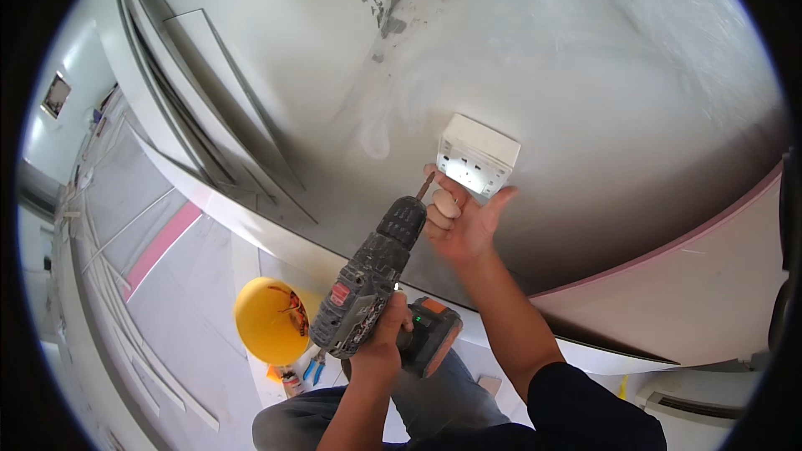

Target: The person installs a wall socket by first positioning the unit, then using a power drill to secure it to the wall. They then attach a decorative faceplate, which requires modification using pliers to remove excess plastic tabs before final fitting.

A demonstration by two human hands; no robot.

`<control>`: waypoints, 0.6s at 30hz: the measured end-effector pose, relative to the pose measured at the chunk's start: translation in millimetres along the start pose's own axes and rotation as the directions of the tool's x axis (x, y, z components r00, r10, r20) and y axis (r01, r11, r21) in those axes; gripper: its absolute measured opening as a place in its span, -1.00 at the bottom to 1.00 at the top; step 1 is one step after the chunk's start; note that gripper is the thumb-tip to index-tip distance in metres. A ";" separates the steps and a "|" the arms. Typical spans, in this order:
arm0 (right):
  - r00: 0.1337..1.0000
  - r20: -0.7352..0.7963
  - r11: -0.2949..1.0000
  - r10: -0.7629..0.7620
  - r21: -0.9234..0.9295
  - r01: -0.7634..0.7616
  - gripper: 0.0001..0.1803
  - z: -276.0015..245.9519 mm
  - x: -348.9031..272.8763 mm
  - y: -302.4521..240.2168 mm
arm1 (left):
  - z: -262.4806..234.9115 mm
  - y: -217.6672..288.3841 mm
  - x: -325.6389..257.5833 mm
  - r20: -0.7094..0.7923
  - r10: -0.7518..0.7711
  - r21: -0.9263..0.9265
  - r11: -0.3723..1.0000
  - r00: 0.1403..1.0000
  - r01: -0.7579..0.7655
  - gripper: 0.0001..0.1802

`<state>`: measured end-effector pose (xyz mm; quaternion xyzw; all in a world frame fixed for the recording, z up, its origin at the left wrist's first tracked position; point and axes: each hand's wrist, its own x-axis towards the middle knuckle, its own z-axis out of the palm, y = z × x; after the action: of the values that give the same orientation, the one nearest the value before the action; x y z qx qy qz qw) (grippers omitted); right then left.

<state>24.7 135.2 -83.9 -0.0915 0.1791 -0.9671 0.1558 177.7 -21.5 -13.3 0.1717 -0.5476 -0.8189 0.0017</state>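
Observation:
My left hand (380,351) wraps round the grip of a dusty black cordless drill (368,276), which points up and away. A thin bit (427,184) sticks out of its chuck, with its tip beside a fingertip of my right hand. Dark grey and orange, the battery (430,334) sits at the foot of the grip. My right hand (462,230) is raised palm toward me, thumb out, some fingers curled in; whatever they may hold is hidden. Just beyond it, a white box with dark slots like a power socket (478,154) stands against the grey-white surface, a bright light patch on its front.
A yellow bucket (261,321) with orange-brown items inside stands on the floor, near blue-handled pliers (315,367). Long bent white strips (200,92) lean at the left. A curved board with a pink edge (660,255) runs along the right. Thin strips (125,317) lie on the left floor.

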 end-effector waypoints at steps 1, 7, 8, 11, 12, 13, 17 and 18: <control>1.000 -0.027 0.998 0.015 -0.066 -0.017 0.60 0.4 0.6 -4.4 | -3.7 2.8 -2.8 -0.011 0.014 0.035 0.999 1.000 -0.013 -0.91; 0.996 -0.003 0.989 0.085 -0.122 -0.085 0.35 -0.9 -18.0 -8.7 | -13.4 39.7 -28.0 0.002 0.076 0.248 0.966 0.997 -0.074 -0.90; 0.992 -0.022 0.989 0.127 -0.076 -0.128 0.22 -16.5 -17.0 -12.3 | -4.7 37.3 -17.8 -0.026 0.028 0.252 0.968 0.999 -0.021 -0.86; 0.948 -0.212 0.971 0.237 0.080 -0.224 -0.33 -35.5 -27.9 -9.4 | -11.5 26.7 -1.4 0.051 -0.006 0.356 0.935 0.999 -0.013 -0.84; 0.917 -0.293 0.961 0.271 0.137 -0.240 -0.54 -35.6 -31.4 -8.6 | -12.3 27.1 0.3 0.041 -0.049 0.320 0.947 0.998 0.034 -0.86; 0.890 -0.382 0.968 0.248 0.123 -0.217 -0.64 -25.8 -34.8 -6.4 | -18.1 22.8 1.4 0.058 -0.035 0.339 0.941 0.998 0.013 -0.87; 0.825 -0.554 0.991 0.117 0.004 -0.137 -0.86 -2.0 -44.0 -7.0 | -30.5 14.0 5.6 0.113 -0.048 0.328 0.944 0.992 0.008 -0.86; 0.827 -0.558 0.993 0.076 -0.035 -0.116 -0.86 -2.1 -47.9 -7.2 | -32.6 12.0 6.8 0.126 -0.074 0.308 0.951 0.989 0.032 -0.86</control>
<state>67.1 158.2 -89.0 0.1969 0.2535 -0.9363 0.1424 178.3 -56.8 -15.5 0.1285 -0.6616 -0.7340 -0.0839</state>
